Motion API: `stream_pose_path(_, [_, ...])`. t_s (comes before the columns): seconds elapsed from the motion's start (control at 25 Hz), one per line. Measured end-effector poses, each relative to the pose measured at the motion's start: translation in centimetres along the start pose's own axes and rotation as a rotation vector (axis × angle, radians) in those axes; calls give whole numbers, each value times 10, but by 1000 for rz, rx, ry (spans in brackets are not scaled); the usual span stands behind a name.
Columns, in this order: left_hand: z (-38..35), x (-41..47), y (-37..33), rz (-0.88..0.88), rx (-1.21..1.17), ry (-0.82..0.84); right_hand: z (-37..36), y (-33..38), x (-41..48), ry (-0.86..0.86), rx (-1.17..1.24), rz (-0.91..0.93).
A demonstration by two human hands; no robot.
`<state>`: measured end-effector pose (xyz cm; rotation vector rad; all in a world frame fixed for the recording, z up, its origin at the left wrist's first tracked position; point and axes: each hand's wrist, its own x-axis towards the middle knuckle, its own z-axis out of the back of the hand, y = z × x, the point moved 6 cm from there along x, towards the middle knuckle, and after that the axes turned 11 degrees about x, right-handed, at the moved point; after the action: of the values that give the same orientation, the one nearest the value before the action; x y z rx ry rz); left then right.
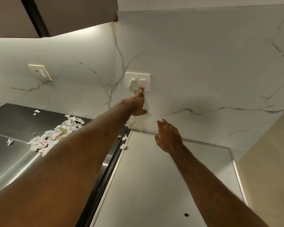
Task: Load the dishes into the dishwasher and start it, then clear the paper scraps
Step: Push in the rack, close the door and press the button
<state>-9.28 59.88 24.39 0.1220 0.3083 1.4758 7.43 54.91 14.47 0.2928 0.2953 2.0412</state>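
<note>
My left hand (pixel 137 104) reaches up to a white wall socket plate (pixel 147 76) on the marble wall, its index fingertip on the switch beside a white plug (pixel 133 85). The plug's white cable (pixel 139 122) hangs down behind the hand. My right hand (pixel 168 136) hovers open, fingers spread, above the white top of the dishwasher (pixel 154 177), holding nothing. A heap of torn paper scraps (pixel 56 135) lies on the steel counter to the left, and two small scraps (pixel 124 141) rest by the dishwasher top's left edge. No dishes are in view.
The steel counter (pixel 11 154) runs along the left, with a second socket plate (pixel 40 72) on the wall above it. A brown cabinet (pixel 69 13) hangs overhead. A beige panel (pixel 269 161) closes the right side. A small dark speck (pixel 186 214) lies on the white top.
</note>
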Motion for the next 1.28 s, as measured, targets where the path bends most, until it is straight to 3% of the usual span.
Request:
stream_pose_path(0.36, [-25,-16,-17,-23,-94,-19,-1,-7,-15,12,-2,-47])
stream_pose_path(0.92, [-126,-192,-36,-154,-178,190,-19,55,-130,27,6,-143])
stream_pose_path(1.28, [-262,-367,-55,-307,-170,449,-142,103,-310,498,69,-342])
